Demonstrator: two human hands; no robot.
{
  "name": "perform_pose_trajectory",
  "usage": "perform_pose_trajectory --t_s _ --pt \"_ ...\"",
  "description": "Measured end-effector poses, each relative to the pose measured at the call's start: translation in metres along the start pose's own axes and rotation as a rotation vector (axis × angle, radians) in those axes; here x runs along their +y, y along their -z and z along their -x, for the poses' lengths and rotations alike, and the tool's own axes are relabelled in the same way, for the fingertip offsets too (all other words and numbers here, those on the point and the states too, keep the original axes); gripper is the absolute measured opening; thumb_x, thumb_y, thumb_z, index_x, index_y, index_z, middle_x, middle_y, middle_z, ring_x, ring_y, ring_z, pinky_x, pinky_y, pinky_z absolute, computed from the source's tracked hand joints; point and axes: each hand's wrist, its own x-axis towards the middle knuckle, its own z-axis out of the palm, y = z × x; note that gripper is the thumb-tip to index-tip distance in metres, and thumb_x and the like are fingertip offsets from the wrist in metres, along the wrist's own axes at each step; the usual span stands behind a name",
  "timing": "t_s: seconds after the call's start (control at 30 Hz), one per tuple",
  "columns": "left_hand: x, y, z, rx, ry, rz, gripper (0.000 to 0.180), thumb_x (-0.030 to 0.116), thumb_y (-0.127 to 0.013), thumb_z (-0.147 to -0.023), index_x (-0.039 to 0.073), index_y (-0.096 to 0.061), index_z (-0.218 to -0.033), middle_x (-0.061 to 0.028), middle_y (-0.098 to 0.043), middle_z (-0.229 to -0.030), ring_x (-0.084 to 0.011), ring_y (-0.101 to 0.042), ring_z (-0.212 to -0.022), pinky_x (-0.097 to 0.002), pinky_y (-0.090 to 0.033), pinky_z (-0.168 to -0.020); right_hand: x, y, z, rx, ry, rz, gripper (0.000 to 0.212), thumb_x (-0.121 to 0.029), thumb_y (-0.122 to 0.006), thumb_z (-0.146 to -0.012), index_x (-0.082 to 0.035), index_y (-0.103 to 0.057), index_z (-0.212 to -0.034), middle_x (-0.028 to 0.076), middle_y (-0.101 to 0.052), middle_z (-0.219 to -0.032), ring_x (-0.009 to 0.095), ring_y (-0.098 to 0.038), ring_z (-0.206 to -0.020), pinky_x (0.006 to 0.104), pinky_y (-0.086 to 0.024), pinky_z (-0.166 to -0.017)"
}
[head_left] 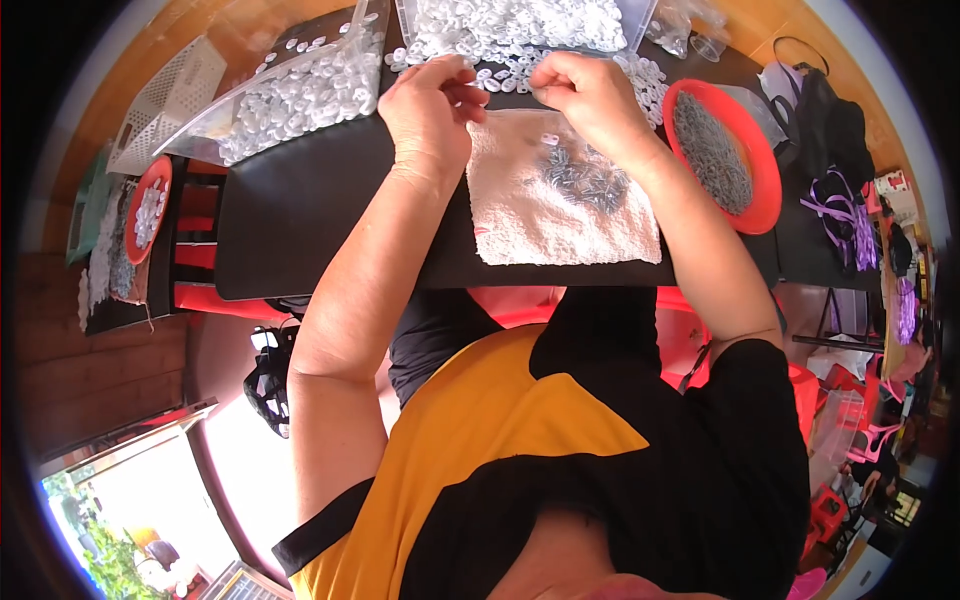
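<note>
Red, one small bowl [161, 169] is set leftmost; two clear bins [200, 148] are heaped with white pieces [300, 105]. The left hand [430, 98] is half-curled, its hold indiscernible. On one towel [520, 225], uncountable grey pins [590, 185] are spread. The right hand [592, 95] is pinched; whether anything is held cannot be told. One larger red bowl [767, 195] is pin-filled.

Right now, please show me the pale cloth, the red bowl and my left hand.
Pale cloth [512, 205], head view: its bare left part.
Red bowl [766, 188], head view: its right rim.
Left hand [427, 107], head view: its middle.
</note>
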Motion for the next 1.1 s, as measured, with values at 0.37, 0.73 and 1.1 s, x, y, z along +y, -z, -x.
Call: perform_pose_trajectory --t_s 0.37,0.73,1.1 --pt "0.020 0.001 0.002 0.038 -0.116 0.013 0.015 0.005 -0.061 -0.083 -0.006 -0.060 -0.092 -0.0133 -0.061 -0.076 -0.0231 -0.059 -0.055 -0.0315 -0.042 -0.046 -0.026 -0.034 -0.046 -0.416 0.121 0.527 0.020 -0.012 -0.062 -0.076 -0.016 -0.069 -0.094 0.008 -0.068 -0.083 0.027 -0.066 -0.084 0.0418 -0.050 -0.073" --pt "0.020 0.000 0.004 0.033 -0.125 -0.006 0.014 0.005 -0.060 -0.083 -0.006 -0.060 -0.092 -0.0135 -0.061 -0.076 -0.0224 -0.059 -0.056 -0.0318 -0.042 -0.046 -0.029 -0.036 -0.056 -0.535 0.155 0.561 0.014 -0.012 -0.058 -0.076 -0.012 -0.066 -0.087 0.010 -0.066 -0.079 0.031 -0.065 -0.082 0.0441 -0.049 -0.071" --pt "-0.002 -0.005 0.005 -0.272 0.046 -0.184 0.012 0.007 -0.062 -0.084 -0.005 -0.062 -0.089 -0.0126 -0.062 -0.077 -0.0198 -0.059 -0.057 -0.0301 -0.044 -0.046 -0.006 0.037 0.005 -0.291 0.190 0.608 0.011 -0.015 -0.065 -0.075 -0.009 -0.059 -0.082 0.008 -0.063 -0.078 0.031 -0.064 -0.076 0.0436 -0.048 -0.066"
